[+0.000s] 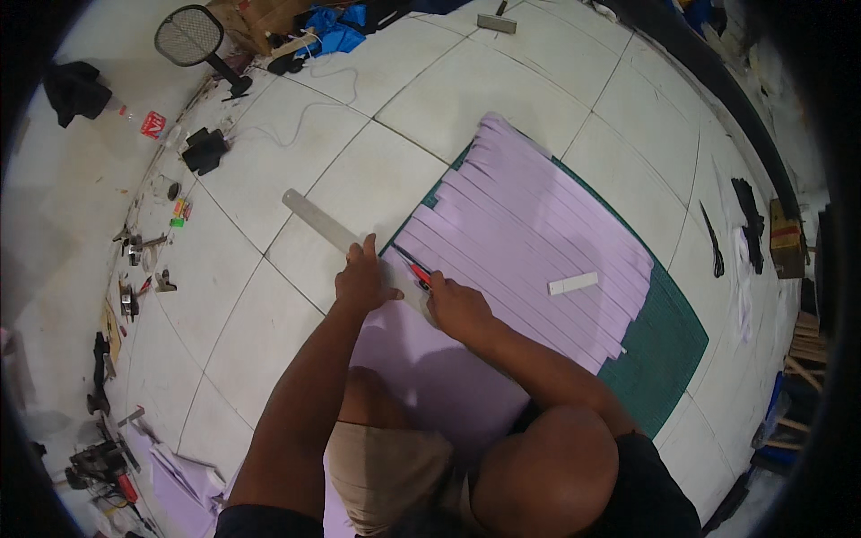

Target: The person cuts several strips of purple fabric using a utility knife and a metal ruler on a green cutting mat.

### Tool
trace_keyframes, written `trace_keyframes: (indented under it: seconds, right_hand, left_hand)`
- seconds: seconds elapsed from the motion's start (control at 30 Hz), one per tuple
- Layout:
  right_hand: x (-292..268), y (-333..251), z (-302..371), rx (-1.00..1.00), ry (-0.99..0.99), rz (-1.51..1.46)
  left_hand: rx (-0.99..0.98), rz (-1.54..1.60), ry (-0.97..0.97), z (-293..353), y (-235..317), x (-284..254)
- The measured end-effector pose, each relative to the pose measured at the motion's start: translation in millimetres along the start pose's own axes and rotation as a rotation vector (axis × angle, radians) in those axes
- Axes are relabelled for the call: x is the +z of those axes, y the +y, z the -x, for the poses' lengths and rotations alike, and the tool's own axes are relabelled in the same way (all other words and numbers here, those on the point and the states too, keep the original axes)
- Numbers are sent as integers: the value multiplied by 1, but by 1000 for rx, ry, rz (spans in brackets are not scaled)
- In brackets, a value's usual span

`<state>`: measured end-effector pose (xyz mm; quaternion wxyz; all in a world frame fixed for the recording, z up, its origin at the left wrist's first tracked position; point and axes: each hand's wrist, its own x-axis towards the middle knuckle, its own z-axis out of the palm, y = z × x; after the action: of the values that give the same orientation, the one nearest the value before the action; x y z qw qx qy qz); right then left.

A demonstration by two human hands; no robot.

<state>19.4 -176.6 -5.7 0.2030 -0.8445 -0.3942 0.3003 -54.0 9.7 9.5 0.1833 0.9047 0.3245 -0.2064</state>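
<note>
My left hand (362, 278) presses on a long pale translucent ruler (316, 219) with its fingers spread, thumb reaching toward my right hand. Closed around a red utility knife (420, 274), my right hand (459, 307) rests by the ruler's edge, with the blade end pointing away to the upper left. Beneath lies a lilac sheet (404, 354), perhaps fabric or foam. Beyond the knife, the lilac material is cut into several long strips (529, 215), lying side by side on a green cutting mat (668, 345). A small white block (572, 284) sits on the strips.
Scissors (712, 238) and a black cloth item (747, 224) lie on the tiled floor at right. Along the left wall are a racket-shaped swatter (190, 38), a plastic bottle (152, 124) and tools. Lilac scraps (179, 475) lie at lower left.
</note>
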Motion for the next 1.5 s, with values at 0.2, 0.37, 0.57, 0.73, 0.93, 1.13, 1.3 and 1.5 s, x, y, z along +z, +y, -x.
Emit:
trace_keyframes:
  seconds: [0.2,0.37,0.57,0.73,0.93,1.13,1.3,1.5]
  right_hand:
    - [5,-11,-8,-51,19,29]
    - [12,-16,-17,-22,-12,57]
    - [12,-20,-20,-85,-6,99]
    - [5,-22,-22,-39,-74,55]
    - [-16,-26,-18,31,-220,62]
    - [-36,3,37,79,-288,78]
    - [-52,37,107,176,-364,141]
    - [-58,97,208,410,-532,194]
  left_hand:
    - [-12,-15,-21,1,4,-4]
    - [-10,8,-47,2,8,-8]
    - [42,31,-6,2,-1,-1]
    - [109,-60,-12,1,1,0]
    - [100,-94,-70,-3,-5,2]
    - [175,-145,-22,-3,-2,-1]
    - [69,-107,-58,-4,2,-2]
    - [121,-41,-19,-8,-9,9]
